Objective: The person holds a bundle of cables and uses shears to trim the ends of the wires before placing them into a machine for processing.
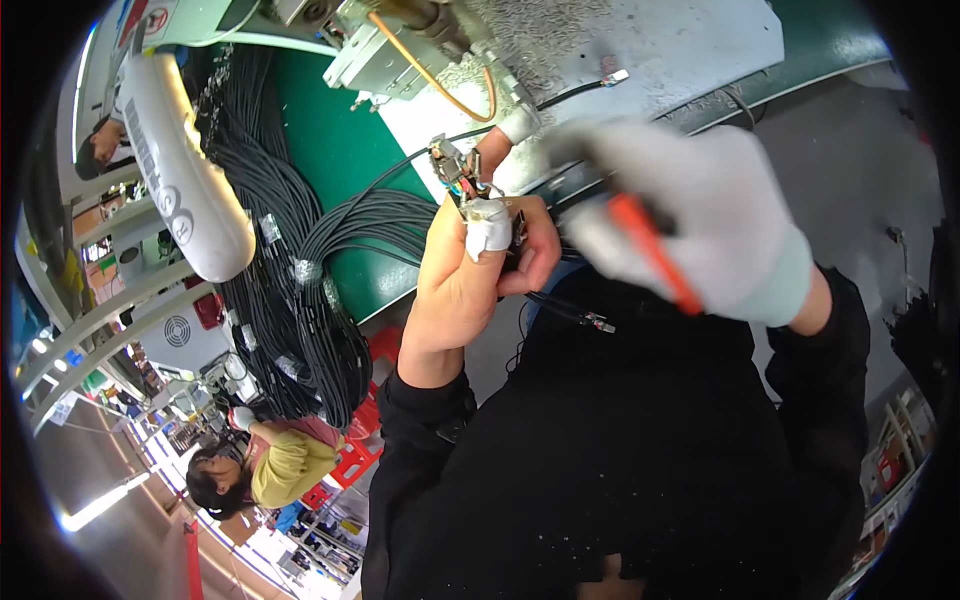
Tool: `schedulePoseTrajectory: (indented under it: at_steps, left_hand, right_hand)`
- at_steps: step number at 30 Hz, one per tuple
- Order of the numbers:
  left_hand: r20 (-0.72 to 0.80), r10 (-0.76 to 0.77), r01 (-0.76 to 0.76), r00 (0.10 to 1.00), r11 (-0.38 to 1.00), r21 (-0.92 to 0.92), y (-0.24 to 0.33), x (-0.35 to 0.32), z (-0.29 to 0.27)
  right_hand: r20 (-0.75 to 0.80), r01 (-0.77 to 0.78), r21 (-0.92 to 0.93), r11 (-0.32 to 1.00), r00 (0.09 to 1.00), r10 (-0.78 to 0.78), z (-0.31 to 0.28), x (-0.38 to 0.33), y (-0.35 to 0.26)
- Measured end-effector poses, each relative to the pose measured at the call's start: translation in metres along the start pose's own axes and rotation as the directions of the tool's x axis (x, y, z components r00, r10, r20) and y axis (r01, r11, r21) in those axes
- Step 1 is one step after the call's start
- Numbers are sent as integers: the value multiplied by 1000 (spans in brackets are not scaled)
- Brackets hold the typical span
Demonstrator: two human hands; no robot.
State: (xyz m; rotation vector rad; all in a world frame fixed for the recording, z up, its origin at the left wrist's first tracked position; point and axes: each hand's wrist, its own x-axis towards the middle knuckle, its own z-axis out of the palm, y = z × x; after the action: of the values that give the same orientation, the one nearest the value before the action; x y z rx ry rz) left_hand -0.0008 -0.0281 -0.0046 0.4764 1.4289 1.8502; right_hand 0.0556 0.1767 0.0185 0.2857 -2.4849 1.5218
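In the middle of the head view my left hand [455, 275] is closed around a metal cable connector [447, 160] with thin coloured wires at its base. White tape wraps the thumb, and a white cover sits on one fingertip. Black cable runs from this hand, and a small metal cable end [598, 322] sticks out below it. To the right, my right hand [710, 215] wears a white glove and grips a red-handled tool [650, 250]. Motion blurs this hand, and the tool's kind cannot be made out. It is apart from the connector.
A large bundle of black cables [330, 235] lies across the green table [310, 130] and hangs over its edge. A metal machine [385, 60] stands on a pale board [690, 50]. Another cable end [614, 77] rests there. A white lamp [180, 170] hangs at left; a co-worker [290, 470] sits beyond.
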Motion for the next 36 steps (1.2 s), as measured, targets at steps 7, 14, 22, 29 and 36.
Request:
schedulePoseTrajectory:
  at_steps: [7,14,22,29,36]
  left_hand:
    - [24,-58,57,998,997,45,3,3,2]
    - [-26,335,-193,942,601,776,-7,-1,10]
    - [456,453,-610,766,286,740,4,21,9]
    - [73,297,-289,952,797,531,-4,12,20]
    - [-349,126,-30,929,963,266,9,18,22]
  right_hand:
    - [88,101,-33,994,991,-98,13,7,19]
    - [143,-180,142,973,977,160,-6,-1,21]
    - [575,-638,448,626,742,345,-30,-6,23]
    - [634,-718,584,379,695,339,-11,-12,22]
    - [-169,64,-522,851,970,-177,5,-8,24]
